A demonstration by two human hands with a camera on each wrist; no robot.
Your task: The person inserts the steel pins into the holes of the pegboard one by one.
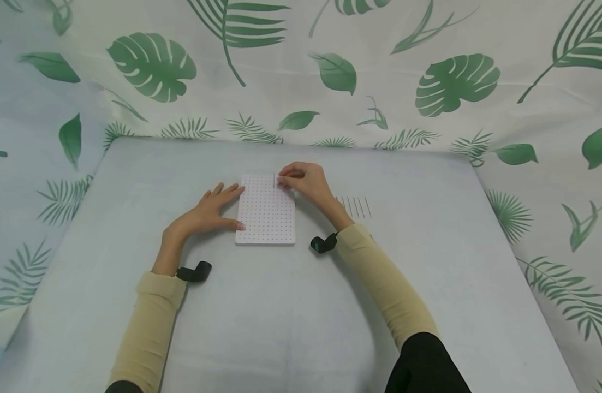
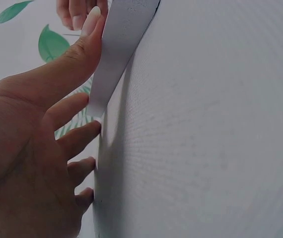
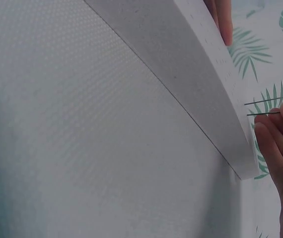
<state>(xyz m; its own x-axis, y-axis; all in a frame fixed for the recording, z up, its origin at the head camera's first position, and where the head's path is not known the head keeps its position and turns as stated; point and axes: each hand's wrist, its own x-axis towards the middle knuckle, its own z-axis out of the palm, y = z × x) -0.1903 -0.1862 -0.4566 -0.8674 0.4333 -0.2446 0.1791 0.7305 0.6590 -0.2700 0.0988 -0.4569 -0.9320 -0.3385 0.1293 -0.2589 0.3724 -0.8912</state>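
Note:
A white pegboard [image 1: 266,213] with rows of small holes lies flat on the table. My left hand [image 1: 207,213] spreads its fingers along the left side, with thumb and index fingertip touching the board's edge. Over the upper right part of the board, my right hand [image 1: 305,180] pinches a thin dark metal pin [image 3: 263,114] between thumb and fingers, its tip right at the board's surface. Beside it a second thin pin [image 3: 270,99] stands up from the board, also visible as a short dark line near the top edge in the head view.
Several thin dark pins [image 1: 356,207] lie in a row on the white table [image 1: 261,327], right of the board by my right wrist. Black wrist cameras [image 1: 323,244] sit on both wrists. A leaf-patterned cloth [image 1: 261,98] hangs behind and around the table.

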